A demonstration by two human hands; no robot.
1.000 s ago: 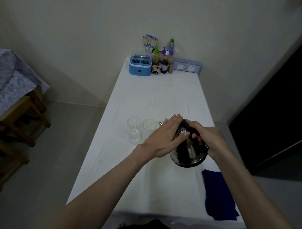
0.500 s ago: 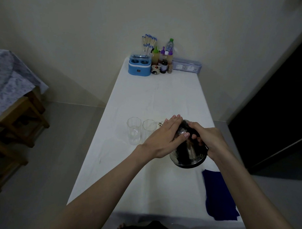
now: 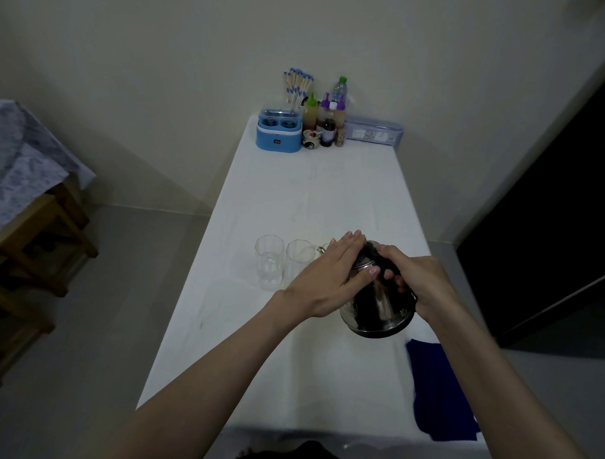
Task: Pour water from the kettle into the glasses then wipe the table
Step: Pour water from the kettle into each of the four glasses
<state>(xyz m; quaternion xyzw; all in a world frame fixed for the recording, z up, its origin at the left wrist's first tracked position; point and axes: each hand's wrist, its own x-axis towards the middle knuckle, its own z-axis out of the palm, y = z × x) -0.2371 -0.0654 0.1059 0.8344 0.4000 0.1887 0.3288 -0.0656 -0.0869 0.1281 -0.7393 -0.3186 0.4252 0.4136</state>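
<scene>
Kettle [image 3: 377, 302], a shiny steel one, sits tipped toward ten o'clock near the middle of the white table [image 3: 310, 194], its spout reaching toward the second glass [image 3: 299, 260]. The right hand [image 3: 421, 280] has its fingers curled tight round the dark handle; the left hand [image 3: 327, 280] lies flat on the lid, fingers straight and together. Pouring looks to be the step in hand, though no stream is visible. The first glass [image 3: 269, 263], at nine o'clock of its neighbour, may hold some water already. Next comes righting the kettle gently, setting it down, then taking up the blue cloth [image 3: 437, 393] at five o'clock.
</scene>
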